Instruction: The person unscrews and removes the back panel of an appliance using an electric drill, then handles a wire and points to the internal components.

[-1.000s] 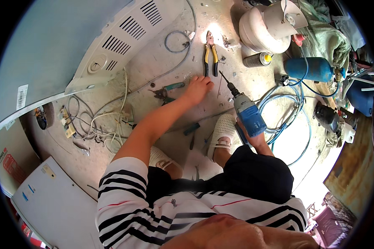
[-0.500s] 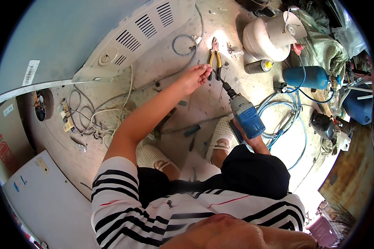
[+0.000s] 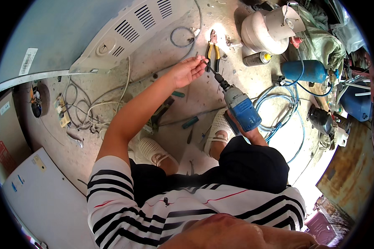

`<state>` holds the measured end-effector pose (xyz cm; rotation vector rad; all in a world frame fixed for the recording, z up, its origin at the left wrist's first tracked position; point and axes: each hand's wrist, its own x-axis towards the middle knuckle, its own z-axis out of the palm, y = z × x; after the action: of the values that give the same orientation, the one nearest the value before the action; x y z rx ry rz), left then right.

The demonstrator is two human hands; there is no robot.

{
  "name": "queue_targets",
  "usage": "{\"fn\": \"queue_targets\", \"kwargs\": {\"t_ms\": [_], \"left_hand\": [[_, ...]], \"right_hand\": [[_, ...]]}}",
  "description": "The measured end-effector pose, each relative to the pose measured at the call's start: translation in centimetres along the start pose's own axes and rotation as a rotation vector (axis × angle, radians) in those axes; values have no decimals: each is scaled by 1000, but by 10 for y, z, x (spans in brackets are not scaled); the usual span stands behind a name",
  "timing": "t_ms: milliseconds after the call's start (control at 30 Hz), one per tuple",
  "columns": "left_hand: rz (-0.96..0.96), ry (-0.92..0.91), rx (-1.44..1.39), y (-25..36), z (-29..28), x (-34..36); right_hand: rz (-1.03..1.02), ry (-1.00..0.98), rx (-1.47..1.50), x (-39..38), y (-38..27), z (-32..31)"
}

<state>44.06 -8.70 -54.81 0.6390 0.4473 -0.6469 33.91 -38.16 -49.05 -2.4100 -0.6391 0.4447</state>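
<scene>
My right hand (image 3: pixel 250 133) grips a blue and grey cordless drill (image 3: pixel 242 108) by its handle, its long bit (image 3: pixel 212 69) angled up and leftward. At the bit's tip, my left hand (image 3: pixel 190 69) has thumb and forefinger pinched, other fingers curled; whatever is between them is too small to make out. Just beyond lie yellow-and-black pliers (image 3: pixel 217 52). A teal-handled tool (image 3: pixel 178 94) lies on the floor (image 3: pixel 145 74) below my left hand, partly hidden. My sandalled feet are underneath.
A large grey appliance (image 3: pixel 41 25) with vented panel stands upper left, a white panel (image 3: pixel 41 195) lower left. At right are a white gas cylinder (image 3: pixel 262 33), spray can (image 3: pixel 255 59), blue cylinder (image 3: pixel 303 71), coiled blue hose (image 3: pixel 280 99) and blue container (image 3: pixel 357 103). Tangled cables (image 3: pixel 81 103) lie left.
My left hand has risen from low over the floor to the drill bit's tip, fingers pinching there. The drill has shifted slightly left and up in the picture, still in my right hand.
</scene>
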Motion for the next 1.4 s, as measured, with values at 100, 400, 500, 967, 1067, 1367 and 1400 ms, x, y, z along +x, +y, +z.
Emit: {"fn": "queue_targets", "kwargs": {"t_ms": [100, 400, 500, 967, 1067, 1367, 1400], "left_hand": [[10, -7, 7, 0, -7, -4], [5, 16, -54, -8, -5, -2], [13, -4, -49, -8, -11, -5], [44, 53, -37, -8, -41, -27], [127, -14, -42, 5, -49, -48], [385, 12, -83, 74, -25, -139], [415, 5, -109, 77, -25, -147]], "right_hand": [[-48, 49, -21, 7, -6, 2], [209, 7, 249, 1, -2, 13], [182, -1, 239, 2, -2, 15], [0, 2, 249, 22, 3, 24], [-31, -74, 342, 38, -1, 27], [-150, -206, 511, 112, -104, -34], [-177, -226, 493, 119, -124, -43]]}}
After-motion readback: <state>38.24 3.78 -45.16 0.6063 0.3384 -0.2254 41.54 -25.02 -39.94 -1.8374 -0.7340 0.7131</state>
